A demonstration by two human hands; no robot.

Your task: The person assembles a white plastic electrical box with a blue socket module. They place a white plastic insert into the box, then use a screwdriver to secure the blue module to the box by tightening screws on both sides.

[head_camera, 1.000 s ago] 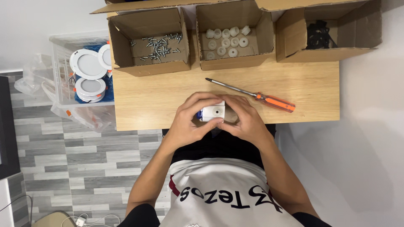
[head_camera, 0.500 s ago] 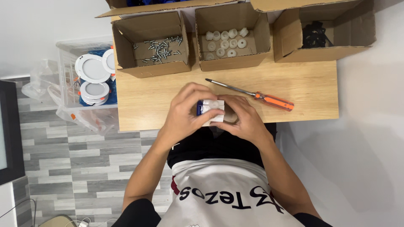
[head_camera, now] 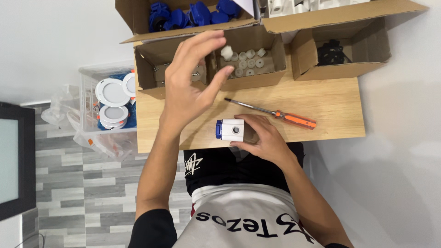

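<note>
Tabletop boxes (head_camera: 257,78) of white caps (head_camera: 243,62)

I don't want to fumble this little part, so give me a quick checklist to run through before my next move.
1. White and blue block held firm: ok, right hand has it on the table edge.
2. Left hand free: cannot tell, fingertips look pinched over the boxes, anything between them too small to see.
3. Box of white round parts within reach: ok, just beyond the left hand.
4. Screwdriver within reach: ok, lying beside the right hand.
5. Round opening on the block unobstructed: ok, it faces up.
</note>
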